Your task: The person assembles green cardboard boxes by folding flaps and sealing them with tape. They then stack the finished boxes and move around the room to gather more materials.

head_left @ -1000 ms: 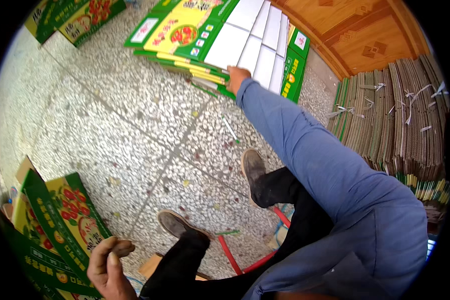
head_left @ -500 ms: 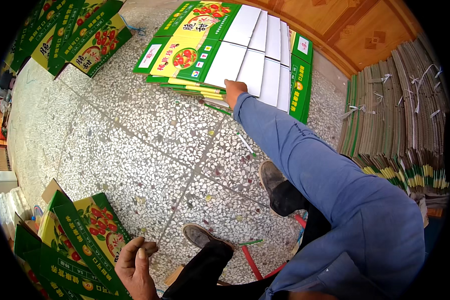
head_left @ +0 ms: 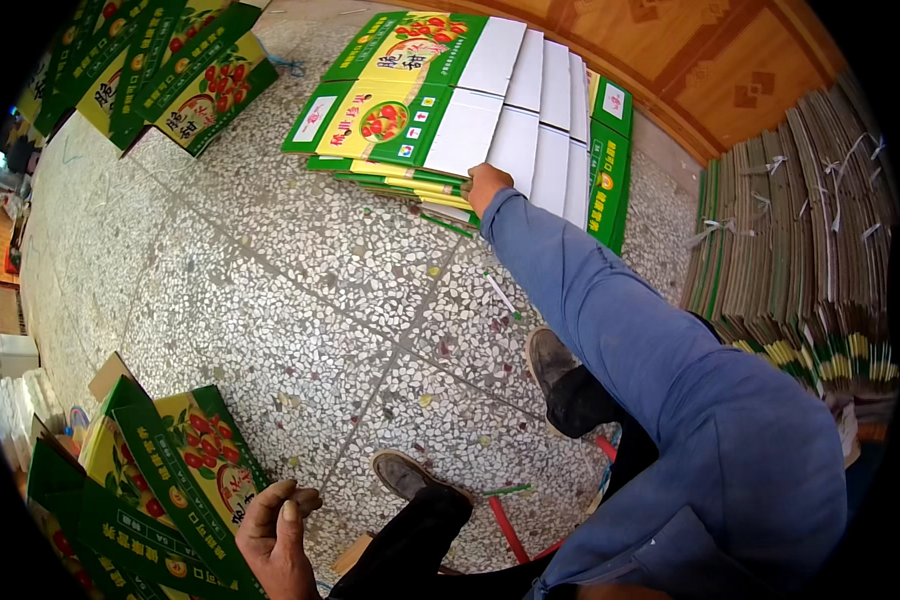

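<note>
Beyond my feet lies a stack of flattened cartons [head_left: 365,130], green and yellow with printed red fruit. Their plain white flaps [head_left: 537,150] fan out to the right in steps. My right hand [head_left: 489,188] is closed on the near edge of the top flattened carton, at the corner of its white flap; the fingers underneath are partly hidden. At the lower left, my left hand [head_left: 278,535] hangs with loosely curled fingers and the thumb up, and nothing shows in it. Beside it stand folded-up cartons [head_left: 165,490] with the same fruit print.
More cartons [head_left: 160,75] stand at the far left. Tied bundles of flat cardboard [head_left: 780,220] line the right side, near a wooden panel [head_left: 700,60]. Red tubing [head_left: 508,528] lies by my shoes [head_left: 410,474]. A thin white stick [head_left: 500,292] is on the speckled floor.
The whole view has shifted slightly, so the scene sits a little further right and lower. My right hand keeps its hold on the top carton's edge; my left hand looks the same.
</note>
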The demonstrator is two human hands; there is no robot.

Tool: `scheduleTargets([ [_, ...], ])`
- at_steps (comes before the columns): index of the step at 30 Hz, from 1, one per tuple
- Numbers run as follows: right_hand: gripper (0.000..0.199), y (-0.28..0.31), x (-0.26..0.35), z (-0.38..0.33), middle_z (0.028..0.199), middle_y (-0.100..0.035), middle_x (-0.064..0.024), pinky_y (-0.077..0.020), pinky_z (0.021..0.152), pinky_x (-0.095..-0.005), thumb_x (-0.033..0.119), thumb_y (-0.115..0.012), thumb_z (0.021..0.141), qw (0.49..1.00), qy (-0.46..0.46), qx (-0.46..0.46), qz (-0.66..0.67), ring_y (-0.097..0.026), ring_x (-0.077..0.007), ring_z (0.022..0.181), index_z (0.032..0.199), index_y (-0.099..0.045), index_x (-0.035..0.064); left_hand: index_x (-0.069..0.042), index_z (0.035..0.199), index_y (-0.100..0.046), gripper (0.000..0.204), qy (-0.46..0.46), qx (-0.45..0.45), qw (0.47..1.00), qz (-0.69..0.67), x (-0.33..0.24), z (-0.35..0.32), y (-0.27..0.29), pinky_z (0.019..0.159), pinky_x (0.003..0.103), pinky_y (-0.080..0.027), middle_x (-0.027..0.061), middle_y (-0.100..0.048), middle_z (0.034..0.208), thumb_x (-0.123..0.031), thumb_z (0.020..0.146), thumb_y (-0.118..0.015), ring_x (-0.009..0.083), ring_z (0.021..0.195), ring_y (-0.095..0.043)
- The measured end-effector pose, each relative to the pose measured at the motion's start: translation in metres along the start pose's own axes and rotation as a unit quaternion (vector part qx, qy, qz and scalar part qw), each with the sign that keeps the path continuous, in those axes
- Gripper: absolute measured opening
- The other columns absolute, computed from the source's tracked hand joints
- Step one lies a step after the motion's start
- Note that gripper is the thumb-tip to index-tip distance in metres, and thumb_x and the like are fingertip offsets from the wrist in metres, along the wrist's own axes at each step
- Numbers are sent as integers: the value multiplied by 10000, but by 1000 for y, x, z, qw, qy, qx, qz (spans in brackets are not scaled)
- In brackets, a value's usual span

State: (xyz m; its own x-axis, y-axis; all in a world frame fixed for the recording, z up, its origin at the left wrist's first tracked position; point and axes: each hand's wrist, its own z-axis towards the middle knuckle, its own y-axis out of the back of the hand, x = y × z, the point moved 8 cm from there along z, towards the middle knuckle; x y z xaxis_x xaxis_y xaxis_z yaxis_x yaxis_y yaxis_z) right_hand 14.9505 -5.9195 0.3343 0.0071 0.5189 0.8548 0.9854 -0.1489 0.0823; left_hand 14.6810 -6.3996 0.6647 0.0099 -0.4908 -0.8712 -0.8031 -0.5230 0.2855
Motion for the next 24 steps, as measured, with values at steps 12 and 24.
scheduleTargets([
  [12, 220, -1, 32, 32, 898, -644, -189, -540, 680, -381, 52, -603, 863, 937, 256, 77, -225, -658, -289, 820, 1024, -627, -96, 90, 1026, -604, 307, -31, -30, 999, 17, 5, 10, -7, 695, 351, -545, 177, -670, 823, -198, 920, -621, 221, 729, -663],
  [24, 216, -64, 29, 48, 1044, -587, -195, -545, 851, -439, 73, -544, 899, 980, -4, 165, 108, -624, -322, 968, 1050, -551, -80, 80, 1127, -603, 251, 17, 10, 1000, 20, 0, 12, -10, 841, 342, -523, 164, -687, 935, -95, 957, -542, 233, 880, -665],
])
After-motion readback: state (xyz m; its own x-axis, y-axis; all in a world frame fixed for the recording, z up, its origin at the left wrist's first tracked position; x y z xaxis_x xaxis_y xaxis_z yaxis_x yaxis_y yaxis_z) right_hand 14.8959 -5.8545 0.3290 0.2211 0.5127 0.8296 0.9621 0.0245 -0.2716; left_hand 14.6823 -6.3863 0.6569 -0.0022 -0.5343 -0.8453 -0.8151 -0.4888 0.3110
